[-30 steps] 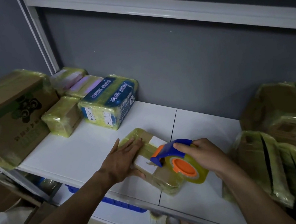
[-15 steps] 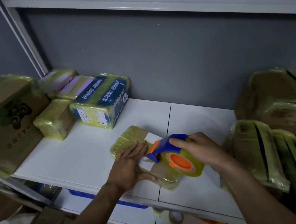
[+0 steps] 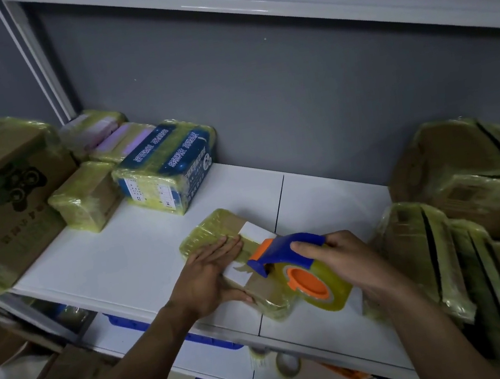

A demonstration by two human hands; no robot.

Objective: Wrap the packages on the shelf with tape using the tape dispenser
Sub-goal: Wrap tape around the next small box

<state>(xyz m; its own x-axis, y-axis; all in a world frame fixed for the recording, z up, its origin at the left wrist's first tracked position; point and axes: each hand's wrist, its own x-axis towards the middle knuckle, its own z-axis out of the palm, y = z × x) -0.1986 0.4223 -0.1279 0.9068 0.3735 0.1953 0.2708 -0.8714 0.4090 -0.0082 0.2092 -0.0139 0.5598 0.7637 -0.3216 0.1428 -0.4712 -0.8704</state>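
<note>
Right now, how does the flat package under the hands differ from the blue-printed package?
The flat package lies near the shelf front, pressed by the left hand, tape dispenser on it; the blue-printed package sits untouched farther back. The flat package is thin and brown with a white label; the blue-printed package is thicker. Both carry yellowish tape.
</note>
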